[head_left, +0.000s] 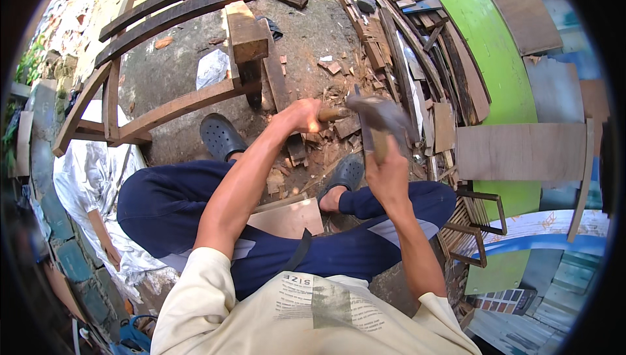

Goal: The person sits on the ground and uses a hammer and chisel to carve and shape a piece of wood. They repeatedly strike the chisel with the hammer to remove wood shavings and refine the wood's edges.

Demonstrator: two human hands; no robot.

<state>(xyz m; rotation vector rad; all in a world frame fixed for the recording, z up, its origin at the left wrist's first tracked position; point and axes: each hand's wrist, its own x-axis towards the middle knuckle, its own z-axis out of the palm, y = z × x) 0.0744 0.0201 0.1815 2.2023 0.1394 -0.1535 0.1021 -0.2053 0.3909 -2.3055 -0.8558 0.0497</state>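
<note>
My left hand (303,117) is closed round a short rounded wooden handle (334,114) that points to the right. Whatever the handle ends in is partly covered by the blurred metal next to it. Upright in my right hand (388,176) is a hatchet-like tool (381,114) with a wooden handle and a broad dark metal head. Motion smears the head, so its exact kind is unclear. The two tools meet or overlap in front of me; contact cannot be told. Wood chips (334,67) lie on the ground beyond and below my hands.
A wooden frame with slats (176,110) stands at the left. Scrap boards and strips (404,35) are piled at the far right, beside a green panel (482,61). My legs are bent on both sides, a dark clog (222,136) on the left foot. A pale board (290,217) lies between them.
</note>
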